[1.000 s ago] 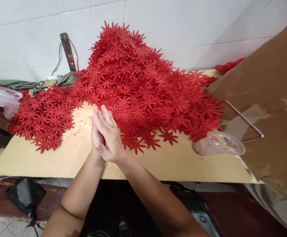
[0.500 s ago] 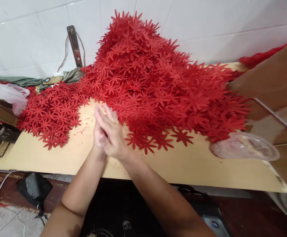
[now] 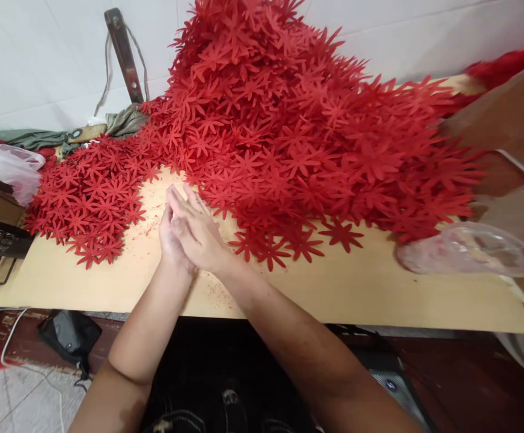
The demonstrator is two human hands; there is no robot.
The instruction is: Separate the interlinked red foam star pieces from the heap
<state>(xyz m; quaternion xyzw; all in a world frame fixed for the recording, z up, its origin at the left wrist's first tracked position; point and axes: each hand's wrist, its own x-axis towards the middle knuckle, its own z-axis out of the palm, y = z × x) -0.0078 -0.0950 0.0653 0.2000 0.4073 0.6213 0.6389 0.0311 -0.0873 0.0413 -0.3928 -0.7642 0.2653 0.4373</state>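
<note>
My left hand [image 3: 170, 240] and my right hand [image 3: 201, 234] are pressed palm to palm above the table, fingers stretched out and pointing away from me. The right one lies partly over the left. Whether anything sits between the palms is hidden. Just beyond my fingertips rises a big heap of red flower-shaped cut-outs [image 3: 262, 132] with narrow petals. A lower spread of the same red cut-outs [image 3: 91, 198] lies to the left. Several single ones, such as one red cut-out [image 3: 341, 234], rest flat at the heap's front edge.
Red crumbs [image 3: 219, 288] dot the pale tabletop [image 3: 356, 294]. A clear plastic container [image 3: 469, 249] lies at the right, by brown cardboard [image 3: 509, 132]. A white plastic bag [image 3: 14, 168] and dark box [image 3: 0, 240] stand left. A dark strip with a cord [image 3: 124, 54] leans against the tiled wall.
The view has tipped down and come a little closer. My hands stay joined, with the right palm shifted slightly over the left. The cut-outs look unmoved.
</note>
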